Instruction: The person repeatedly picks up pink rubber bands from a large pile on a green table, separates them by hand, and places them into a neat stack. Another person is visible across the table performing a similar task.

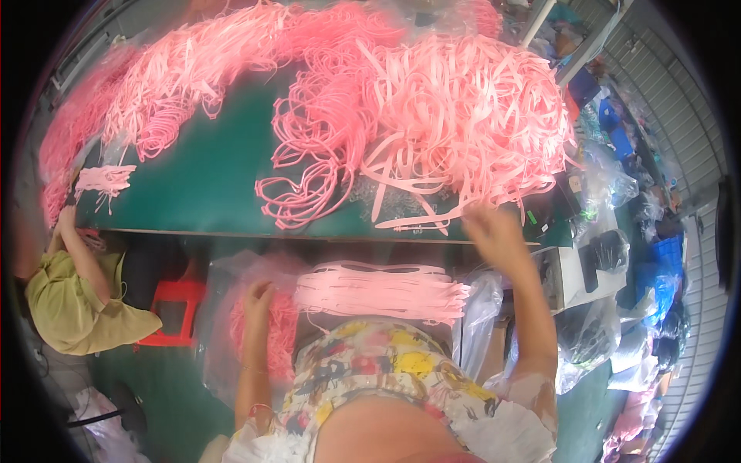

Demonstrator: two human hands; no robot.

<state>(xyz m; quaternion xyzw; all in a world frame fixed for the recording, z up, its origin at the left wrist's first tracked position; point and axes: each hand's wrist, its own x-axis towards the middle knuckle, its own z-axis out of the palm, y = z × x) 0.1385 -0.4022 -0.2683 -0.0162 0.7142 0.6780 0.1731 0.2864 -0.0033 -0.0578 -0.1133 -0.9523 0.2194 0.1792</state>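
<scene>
Pale pink straps (478,116): heaped on table (220,177), just beyond right hand (492,235); right hand: fingers curled, hold unclear; left hand (259,295): before table, half-curled, hold unclear.

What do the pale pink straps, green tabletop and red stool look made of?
Pale pink straps: possibly woven tape or soft plastic, light sheen; flat, floppy loops.
Green tabletop: perhaps a coated sheet, smooth; even colour.
Red stool: likely smooth moulded plastic; uniform colour.

A red stool (171,292) stands left; plastic bags (588,351) clutter the right.
</scene>
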